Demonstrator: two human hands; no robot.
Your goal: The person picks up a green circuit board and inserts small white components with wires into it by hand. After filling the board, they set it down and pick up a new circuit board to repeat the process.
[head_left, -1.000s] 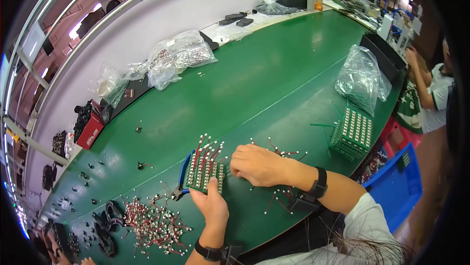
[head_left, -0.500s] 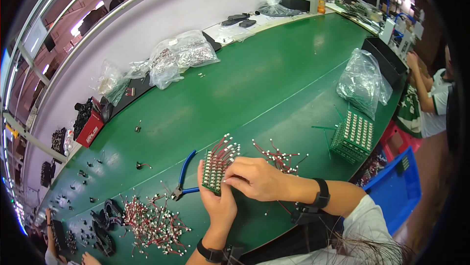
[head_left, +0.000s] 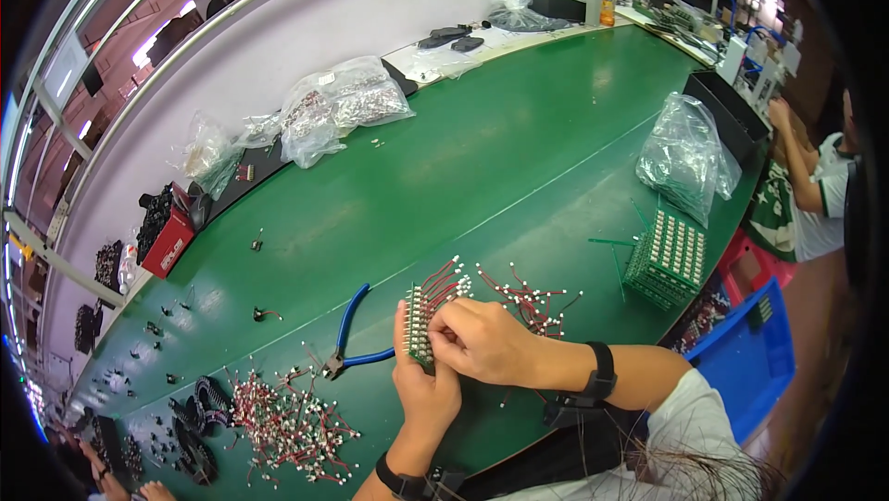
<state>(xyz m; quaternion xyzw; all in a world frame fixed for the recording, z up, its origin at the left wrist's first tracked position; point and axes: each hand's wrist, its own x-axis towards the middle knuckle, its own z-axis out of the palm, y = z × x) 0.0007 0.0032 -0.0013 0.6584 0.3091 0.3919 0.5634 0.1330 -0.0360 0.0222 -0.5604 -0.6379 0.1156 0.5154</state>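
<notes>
In my left hand [head_left: 428, 399] is a green circuit board panel [head_left: 416, 327] set with rows of small white connectors. It stands tilted up, gripped along its lower part between thumb and fingers. Red wire leads [head_left: 444, 284] with white plugs fan out from its far right side. My right hand [head_left: 489, 342] is pinched against the panel's right face; whatever lies between its fingertips is hidden. Just left of the panel lie blue-handled pliers [head_left: 344, 344] with spread handles. A loose bunch of red leads [head_left: 530, 297] rests beyond my right hand.
A big heap of red leads [head_left: 287, 422] lies left of me, beside black coiled parts [head_left: 196, 436]. At right are stacked green panels [head_left: 669, 260], a clear plastic bag [head_left: 685, 154] and a blue tray [head_left: 745, 362]. Other people work at both ends of the green table [head_left: 519, 158].
Both hands and the panel have shifted slightly right. The panel has turned, so its connector face looks narrower from here. The pliers beside it have hardly moved.
</notes>
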